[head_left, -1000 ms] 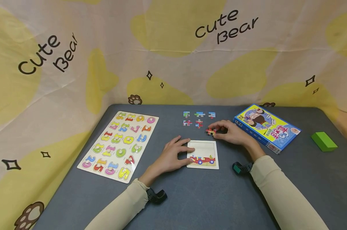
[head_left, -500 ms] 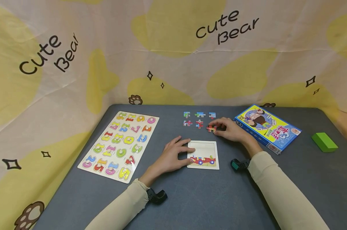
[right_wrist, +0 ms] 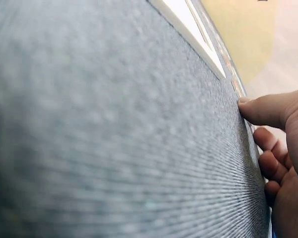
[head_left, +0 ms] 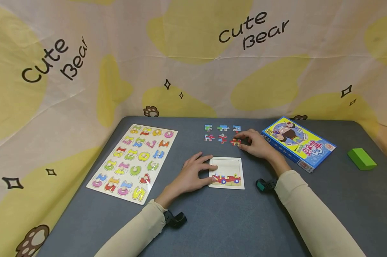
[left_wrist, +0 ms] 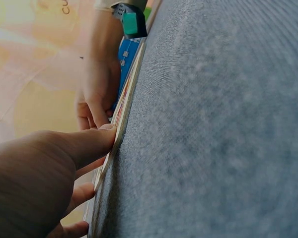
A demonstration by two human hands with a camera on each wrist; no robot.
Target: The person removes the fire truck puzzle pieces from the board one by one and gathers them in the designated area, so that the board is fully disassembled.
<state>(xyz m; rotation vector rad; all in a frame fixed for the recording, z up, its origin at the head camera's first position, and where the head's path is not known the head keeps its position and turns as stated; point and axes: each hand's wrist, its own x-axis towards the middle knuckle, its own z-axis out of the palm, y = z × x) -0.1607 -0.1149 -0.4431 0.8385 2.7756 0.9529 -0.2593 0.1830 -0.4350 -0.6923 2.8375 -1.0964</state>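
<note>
A small square puzzle tray (head_left: 226, 165) lies on the table with a red car picture along its lower part. My left hand (head_left: 189, 175) rests at its left side, fingers spread; the thumb (left_wrist: 97, 141) touches the tray's edge in the left wrist view. Beyond the tray, my right hand (head_left: 256, 143) has thumb and index finger on opposite sides of a red jigsaw piece (head_left: 235, 142), which appears flat on the table. Several other jigsaw pieces (head_left: 222, 138) lie in two rows beside it. In the right wrist view the held piece is hardly visible.
A board of colourful number shapes (head_left: 133, 160) lies at the left. A blue and yellow box (head_left: 297, 142) lies right of my right hand, and a green block (head_left: 362, 159) farther right. A printed curtain (head_left: 193, 71) hangs behind the table.
My right hand has slid the red jigsaw piece slightly away from me, into line with the nearer row of pieces. The left hand and the tray have stayed put.
</note>
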